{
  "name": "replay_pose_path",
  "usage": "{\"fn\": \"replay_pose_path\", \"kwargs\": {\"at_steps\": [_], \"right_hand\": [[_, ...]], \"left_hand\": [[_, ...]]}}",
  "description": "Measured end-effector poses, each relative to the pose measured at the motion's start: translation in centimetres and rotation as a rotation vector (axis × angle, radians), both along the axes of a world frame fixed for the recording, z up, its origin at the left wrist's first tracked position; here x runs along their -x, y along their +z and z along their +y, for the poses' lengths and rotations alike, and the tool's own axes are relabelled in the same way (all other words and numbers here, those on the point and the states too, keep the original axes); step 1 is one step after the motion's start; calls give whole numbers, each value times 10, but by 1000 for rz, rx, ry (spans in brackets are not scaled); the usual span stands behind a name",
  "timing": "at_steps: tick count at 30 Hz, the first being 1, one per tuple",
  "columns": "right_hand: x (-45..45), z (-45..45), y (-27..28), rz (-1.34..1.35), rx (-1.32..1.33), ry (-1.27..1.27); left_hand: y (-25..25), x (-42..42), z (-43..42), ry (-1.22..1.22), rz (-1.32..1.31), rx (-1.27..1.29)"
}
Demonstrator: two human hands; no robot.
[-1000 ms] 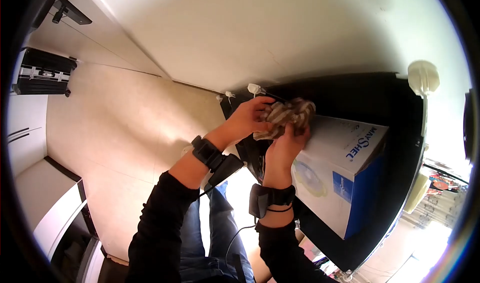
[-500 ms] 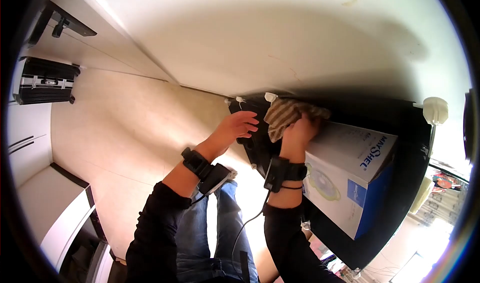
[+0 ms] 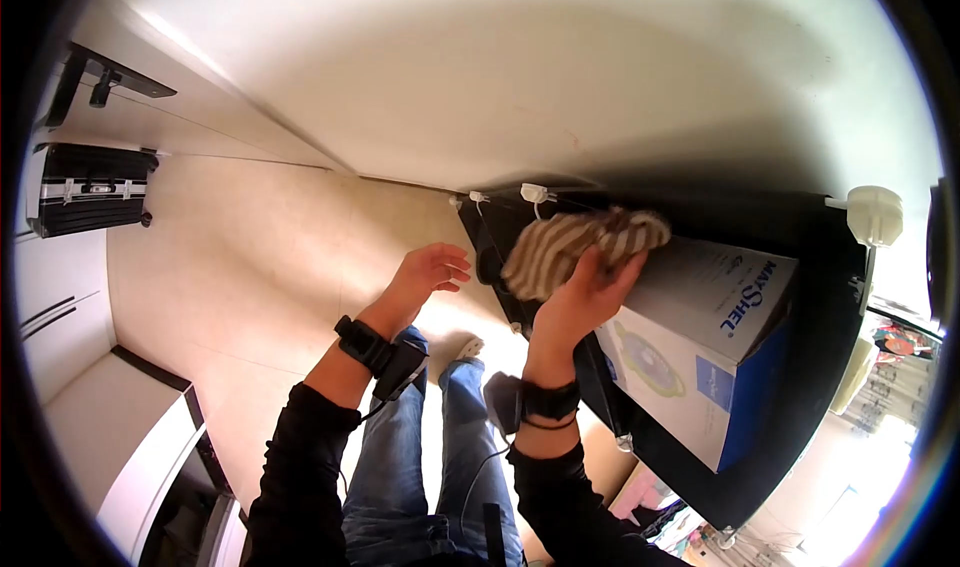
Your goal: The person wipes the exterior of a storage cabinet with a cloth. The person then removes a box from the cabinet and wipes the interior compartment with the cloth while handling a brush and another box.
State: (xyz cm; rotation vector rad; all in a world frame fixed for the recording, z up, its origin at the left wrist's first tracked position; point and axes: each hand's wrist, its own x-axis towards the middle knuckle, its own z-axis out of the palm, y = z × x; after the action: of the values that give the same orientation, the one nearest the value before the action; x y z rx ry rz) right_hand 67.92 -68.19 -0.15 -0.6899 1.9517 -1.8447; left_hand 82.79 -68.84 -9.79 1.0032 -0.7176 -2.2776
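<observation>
Grasped between the thumb and fingers of the right hand point(image 3: 585, 302), a striped cloth point(image 3: 550, 252) in brown and cream bunches up above the knuckles, its broad flap spread to the left and its crumpled end reaching right toward a box point(image 3: 700, 277); some of those fingers are hidden in the folds, so how tightly they close I cannot tell. Cloth and hand are over the far left part of a black surface point(image 3: 820, 347), just beside the box's upper left corner, and whether the cloth also touches that surface is unclear. The left hand point(image 3: 428, 279) is released, hanging in the air well apart from the cloth, over the pale floor point(image 3: 250, 267), its fingers loosely curled and pointing right. On the black surface the box shows white and blue faces, with MAYSHEL (printed in blue and running slantwise in this view) near its right edge. White fittings stand along the edge by the wall point(image 3: 500, 97): one point(image 3: 535, 194) just behind the cloth, a larger one point(image 3: 875, 217) at the far right. Both wrists wear dark straps with small devices, below them come black sleeves point(image 3: 310, 437), and lower down are the person's blue jeans point(image 3: 465, 457). Off to the left, near the wall, is a black suitcase point(image 3: 95, 189) with silvery trim.
</observation>
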Motion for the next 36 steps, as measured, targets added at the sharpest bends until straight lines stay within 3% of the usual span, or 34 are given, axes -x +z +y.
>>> {"fn": "replay_pose_path", "kwargs": {"at_steps": [5,8,10,12,13,14,16,17,19,20,22,23,25,28,29,32,34,35,36], "right_hand": [[12,-28,-39,429,-259,-50],[12,-20,-72,116,-403,213],[15,-17,-74,65,-358,189],[19,-12,-69,-202,-252,121],[18,-11,-46,-527,-161,83],[19,-13,-34,-529,-160,79],[27,-19,-21,-384,183,-149],[32,-24,-21,-387,183,-153],[45,-38,-29,-202,154,-433],[63,-39,-47,-203,155,-434],[111,-36,-103,-445,588,-133],[118,-45,-105,-449,590,-131],[133,-56,-120,-764,717,-366],[151,-53,-165,-574,731,-207],[159,-48,-169,-571,730,-207],[155,-34,-136,-748,361,67],[110,-40,-95,-497,66,51],[85,-44,-67,-492,66,45],[58,-49,-37,-655,38,-86]], "left_hand": [[-4,-3,5,10,59,-31],[-4,-6,6,22,36,-64],[-3,-2,3,43,66,-30],[1,-2,-1,37,60,-17],[2,-4,2,40,47,-17],[1,-6,2,36,46,-16],[0,-6,5,60,33,-42],[2,-6,5,55,30,-42],[5,-8,5,61,32,-90],[6,-8,6,60,31,-89],[7,-9,8,61,46,-104],[5,-9,9,64,43,-101],[2,-10,11,23,67,-50],[1,-13,13,17,51,-70],[0,-15,13,16,54,-71],[-2,-18,15,8,90,-61],[-4,-18,16,5,66,-66],[-4,-17,16,-1,70,-68],[-3,-15,16,0,54,-77]]}}
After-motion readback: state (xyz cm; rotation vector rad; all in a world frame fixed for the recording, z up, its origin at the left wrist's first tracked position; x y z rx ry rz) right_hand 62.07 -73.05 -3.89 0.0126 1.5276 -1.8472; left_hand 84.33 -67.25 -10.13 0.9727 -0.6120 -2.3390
